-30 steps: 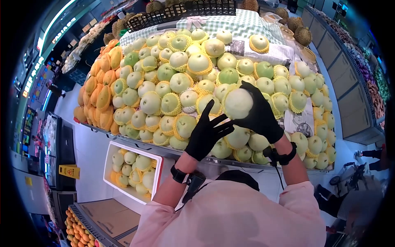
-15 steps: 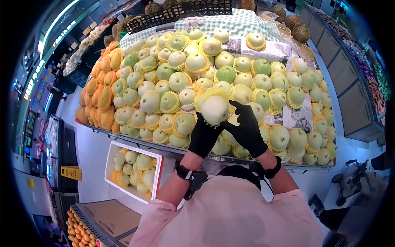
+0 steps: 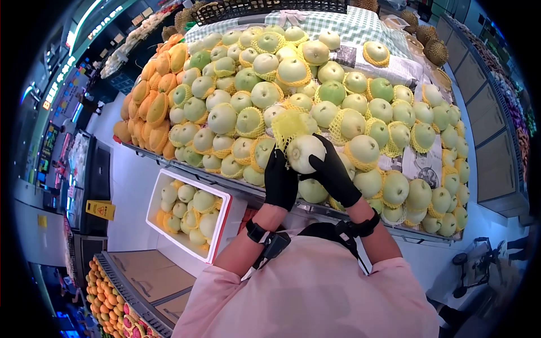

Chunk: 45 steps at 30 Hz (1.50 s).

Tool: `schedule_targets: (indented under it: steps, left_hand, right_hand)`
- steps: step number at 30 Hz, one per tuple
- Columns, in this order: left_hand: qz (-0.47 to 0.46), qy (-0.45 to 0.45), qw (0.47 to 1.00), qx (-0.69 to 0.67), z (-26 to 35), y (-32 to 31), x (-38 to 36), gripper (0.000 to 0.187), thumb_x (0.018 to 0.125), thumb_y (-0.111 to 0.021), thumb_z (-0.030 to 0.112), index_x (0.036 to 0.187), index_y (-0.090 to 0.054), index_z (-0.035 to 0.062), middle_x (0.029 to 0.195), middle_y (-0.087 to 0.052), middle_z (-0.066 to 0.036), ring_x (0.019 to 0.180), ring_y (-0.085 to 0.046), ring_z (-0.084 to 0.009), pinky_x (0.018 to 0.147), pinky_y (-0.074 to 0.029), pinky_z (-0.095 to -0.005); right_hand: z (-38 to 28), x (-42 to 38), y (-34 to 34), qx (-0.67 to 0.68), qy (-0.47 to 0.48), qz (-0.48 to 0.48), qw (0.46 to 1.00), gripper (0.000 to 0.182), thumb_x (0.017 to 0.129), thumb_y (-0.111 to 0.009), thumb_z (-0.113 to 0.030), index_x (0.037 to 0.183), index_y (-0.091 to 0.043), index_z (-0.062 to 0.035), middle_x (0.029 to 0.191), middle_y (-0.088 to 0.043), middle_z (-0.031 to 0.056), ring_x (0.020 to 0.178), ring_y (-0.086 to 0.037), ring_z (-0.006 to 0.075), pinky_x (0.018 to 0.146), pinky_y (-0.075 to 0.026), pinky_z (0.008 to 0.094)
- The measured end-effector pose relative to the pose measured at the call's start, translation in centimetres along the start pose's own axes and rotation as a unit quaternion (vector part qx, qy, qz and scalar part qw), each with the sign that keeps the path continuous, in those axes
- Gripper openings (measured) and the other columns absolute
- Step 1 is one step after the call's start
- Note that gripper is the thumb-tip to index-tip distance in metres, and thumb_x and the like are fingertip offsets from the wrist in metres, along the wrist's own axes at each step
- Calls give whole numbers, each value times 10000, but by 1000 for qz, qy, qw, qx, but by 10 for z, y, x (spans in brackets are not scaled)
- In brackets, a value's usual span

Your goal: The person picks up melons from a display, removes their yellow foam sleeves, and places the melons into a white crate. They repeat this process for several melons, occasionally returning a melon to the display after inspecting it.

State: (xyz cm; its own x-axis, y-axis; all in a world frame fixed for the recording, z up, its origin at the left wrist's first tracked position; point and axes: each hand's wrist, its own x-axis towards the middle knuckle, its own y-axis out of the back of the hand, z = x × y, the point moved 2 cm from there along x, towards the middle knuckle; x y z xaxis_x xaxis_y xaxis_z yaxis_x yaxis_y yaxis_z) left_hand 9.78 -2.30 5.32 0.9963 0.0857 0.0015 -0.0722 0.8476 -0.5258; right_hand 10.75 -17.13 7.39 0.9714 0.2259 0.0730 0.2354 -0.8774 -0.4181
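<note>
A pale round melon (image 3: 305, 154) is held above the front of the fruit display, out of its net. My right hand (image 3: 332, 176), in a black glove, has its fingers wrapped round the melon's right side. At the left, my gloved left hand (image 3: 280, 179) grips a yellow foam net (image 3: 292, 126), which spreads out just behind the melon. Many green melons (image 3: 265, 94), several in yellow foam nets, are piled around and beyond both hands.
Orange mangoes (image 3: 158, 110) fill the display's left end. A white foam box (image 3: 218, 222) of melons stands at the lower left. Newspaper (image 3: 425, 163) lies among the melons at right. Behind are a checked cloth (image 3: 344, 28) and a black crate (image 3: 242, 8). A wheeled cart (image 3: 476, 265) is at right.
The melon has come out of its yellow net and turned, its end now facing left. My right hand has closed round it. The whole view has shifted slightly.
</note>
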Motion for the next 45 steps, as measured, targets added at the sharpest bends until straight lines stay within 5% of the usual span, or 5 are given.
schedule_targets:
  steps: [4,11,21,34,45]
  left_hand:
    - [1,24,994,-105,25,10,-6,355,1009,-423,223,1301,-433,21,1215,-555,-112,1106,-557,-232,944,-473,-369]
    - [26,85,955,-284,55,45,-13,402,1019,-374,304,1328,-429,52,1270,-542,-103,1181,-528,-241,1021,-429,-419]
    - [150,137,962,-181,74,169,-27,255,963,-523,367,1044,-525,126,921,-543,-45,893,-574,-200,799,-475,-367]
    - [202,138,938,-246,114,291,-65,102,911,-588,183,981,-577,111,901,-588,-42,851,-599,-212,722,-496,-340]
    - [362,158,903,-168,88,437,-116,84,933,-532,177,903,-481,117,764,-569,-78,626,-543,-188,495,-418,-305]
  right_hand:
    - [-6,-1,-12,191,-101,-61,974,619,887,-643,-291,1371,-342,-48,1238,-524,124,1057,-587,245,773,-552,362]
    - [7,8,-31,-85,-6,-104,991,677,889,-631,-376,1394,-319,-50,1279,-485,119,1146,-531,256,809,-542,375]
    - [14,17,-133,-490,147,-72,856,969,536,-836,-126,1377,-366,-19,1333,-477,149,1236,-462,261,1046,-373,377]
    - [92,3,-231,-209,32,-83,974,852,641,-730,-132,1398,-352,-24,1317,-490,124,1198,-498,229,1006,-425,355]
    - [136,7,-243,-349,-71,-90,930,658,659,-639,-73,1285,-456,7,1156,-593,128,1057,-584,221,922,-466,334]
